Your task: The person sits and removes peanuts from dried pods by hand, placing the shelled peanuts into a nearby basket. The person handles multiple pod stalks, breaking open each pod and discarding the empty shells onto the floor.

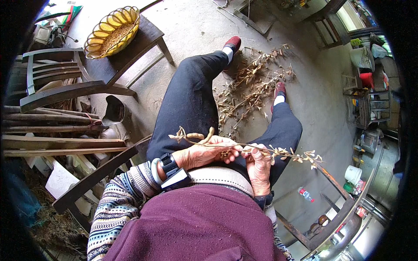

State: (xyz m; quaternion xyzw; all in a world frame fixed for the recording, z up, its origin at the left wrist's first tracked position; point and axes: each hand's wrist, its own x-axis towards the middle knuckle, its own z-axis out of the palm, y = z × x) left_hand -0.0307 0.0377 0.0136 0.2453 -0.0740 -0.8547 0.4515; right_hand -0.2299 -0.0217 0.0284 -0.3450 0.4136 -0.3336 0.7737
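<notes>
A dried soybean stalk (240, 144) stretches across both hands above my lap. My left hand (209, 150) is palm up with curled fingers, cupping several loose soybeans (225, 153); its fingertips meet the stalk. Plump pods (195, 135) hang on the stalk's left part, over that hand. My right hand (258, 164) pinches the stalk between thumb and fingers, close to the left fingertips. Split, pale pods (298, 156) spread along the stalk to the right of it.
Dried soybean plants (251, 88) litter the floor between my feet. At upper left, a yellow woven basket (134, 31) holding beans stands on a dark wooden chair (147, 31). Bamboo poles (49, 117) lie to the left. A plastic bottle (305, 194) is on the floor at right.
</notes>
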